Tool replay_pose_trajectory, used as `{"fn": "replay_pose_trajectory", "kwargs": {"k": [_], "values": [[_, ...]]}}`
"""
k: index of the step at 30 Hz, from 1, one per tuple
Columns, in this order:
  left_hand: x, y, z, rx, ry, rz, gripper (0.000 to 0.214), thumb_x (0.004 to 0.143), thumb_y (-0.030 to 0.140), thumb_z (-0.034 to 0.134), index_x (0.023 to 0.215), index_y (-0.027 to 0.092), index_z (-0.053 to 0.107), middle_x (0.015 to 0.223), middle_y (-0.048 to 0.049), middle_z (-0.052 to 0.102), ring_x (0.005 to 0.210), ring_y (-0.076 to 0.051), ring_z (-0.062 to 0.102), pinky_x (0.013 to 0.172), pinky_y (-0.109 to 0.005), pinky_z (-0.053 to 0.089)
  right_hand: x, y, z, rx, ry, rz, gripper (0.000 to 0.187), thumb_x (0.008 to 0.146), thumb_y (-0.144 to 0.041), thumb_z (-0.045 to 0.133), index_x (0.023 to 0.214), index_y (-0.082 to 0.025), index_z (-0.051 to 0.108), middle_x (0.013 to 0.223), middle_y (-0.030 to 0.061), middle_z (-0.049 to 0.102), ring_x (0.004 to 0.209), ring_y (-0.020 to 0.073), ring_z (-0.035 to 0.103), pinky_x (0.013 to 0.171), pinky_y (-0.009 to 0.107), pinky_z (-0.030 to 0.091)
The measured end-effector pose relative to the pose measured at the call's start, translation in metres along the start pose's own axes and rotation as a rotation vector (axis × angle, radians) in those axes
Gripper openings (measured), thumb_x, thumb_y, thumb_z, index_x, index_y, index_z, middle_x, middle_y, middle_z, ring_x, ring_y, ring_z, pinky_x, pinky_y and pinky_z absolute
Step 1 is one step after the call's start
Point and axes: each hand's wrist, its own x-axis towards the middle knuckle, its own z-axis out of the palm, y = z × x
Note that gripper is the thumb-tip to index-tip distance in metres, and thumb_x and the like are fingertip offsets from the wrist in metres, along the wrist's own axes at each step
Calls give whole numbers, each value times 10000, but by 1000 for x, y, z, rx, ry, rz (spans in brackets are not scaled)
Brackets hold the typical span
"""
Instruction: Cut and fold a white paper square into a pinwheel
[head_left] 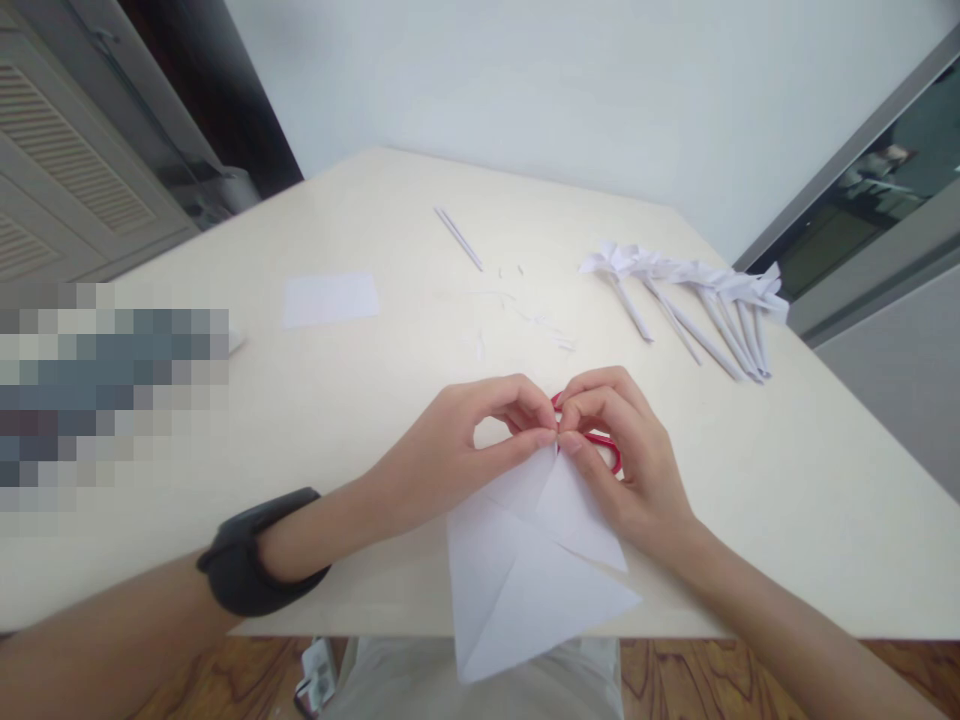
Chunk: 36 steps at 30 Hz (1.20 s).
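Note:
A white paper sheet (517,580) with slits cut in toward its middle hangs partly over the table's near edge. My left hand (480,440) pinches its far corner between thumb and fingertips. Right beside it, my right hand (622,450) pinches the same corner, the fingertips of both hands almost touching. Red-handled scissors (616,456) lie on the table under my right hand, their blades hidden. A dark band (259,550) is on my left wrist.
Several white paper pinwheels on rolled paper sticks (712,310) lie in a row at the right. Two thin paper sticks (459,238) are at the back, with small paper scraps (536,320) nearer. A rectangular paper piece (330,300) lies left. A pixelated patch covers the far left.

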Motion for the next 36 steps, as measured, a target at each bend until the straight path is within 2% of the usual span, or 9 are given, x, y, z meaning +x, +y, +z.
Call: {"fn": "replay_pose_trajectory", "kwargs": {"k": [4, 10, 17, 20, 23, 26, 28, 30, 36], "values": [[1, 1, 0, 10, 2, -5, 120, 846, 276, 559, 893, 173, 598, 913, -11, 645, 872, -136, 592, 821, -257, 455, 0, 2, 1, 11, 23, 24, 84, 851, -122, 508, 832, -204, 513, 940, 36, 487, 809, 147, 513, 656, 293, 469], [1, 3, 1, 18, -15, -41, 96, 850, 268, 542, 855, 182, 584, 903, -13, 644, 882, -153, 598, 838, -299, 467, 1, 1, 2, -19, 21, 13, 102, 834, -109, 530, 822, -211, 530, 927, 34, 501, 819, 155, 524, 655, 299, 472], [-1, -3, 2, -35, 16, -7, 72, 863, 238, 526, 845, 186, 571, 883, 1, 624, 881, -130, 589, 846, -258, 456, 1, 1, 1, 15, 31, 43, 62, 858, -154, 525, 836, -206, 549, 945, 38, 497, 857, 159, 536, 679, 298, 483], [-1, -4, 2, -41, 37, -1, 64, 862, 205, 517, 824, 183, 563, 843, 7, 602, 850, -120, 579, 828, -243, 453, 4, 3, -5, -85, 47, 41, 69, 864, -160, 514, 871, -212, 558, 970, 42, 502, 862, 163, 535, 719, 315, 475], [0, -5, 1, -50, 49, -8, 52, 848, 159, 516, 816, 178, 552, 809, 15, 592, 803, -107, 573, 796, -228, 451, 8, 11, -13, -318, 89, 66, 144, 820, -122, 550, 928, -217, 551, 1019, 59, 522, 950, 200, 518, 812, 364, 440], [1, -6, -1, -81, 63, -49, 52, 839, 144, 509, 807, 178, 533, 767, 17, 593, 738, -107, 578, 721, -226, 457, 8, 24, -16, -524, -15, 150, 238, 787, -113, 567, 1006, -203, 542, 1060, 93, 546, 1012, 259, 493, 839, 433, 417], [2, -7, -2, -102, 81, -76, 47, 838, 160, 510, 798, 179, 525, 748, 16, 593, 718, -112, 581, 691, -229, 456, 6, 30, -15, -588, -135, 188, 184, 800, -147, 556, 977, -197, 568, 1000, 97, 577, 958, 270, 516, 798, 447, 429], [2, -8, -2, -119, 99, -88, 57, 839, 173, 513, 783, 178, 524, 737, 17, 591, 713, -113, 579, 675, -225, 452, 4, 33, -13, -598, -208, 220, 156, 832, -172, 517, 970, -195, 586, 960, 94, 593, 920, 258, 540, 776, 430, 443], [3, -9, -5, -173, 135, -79, 70, 842, 164, 521, 774, 177, 529, 736, 29, 588, 723, -98, 564, 683, -204, 435, 4, 26, -14, -513, -268, 302, 185, 831, -220, 539, 1012, -234, 571, 1021, 45, 600, 954, 210, 554, 793, 353, 468]]}}
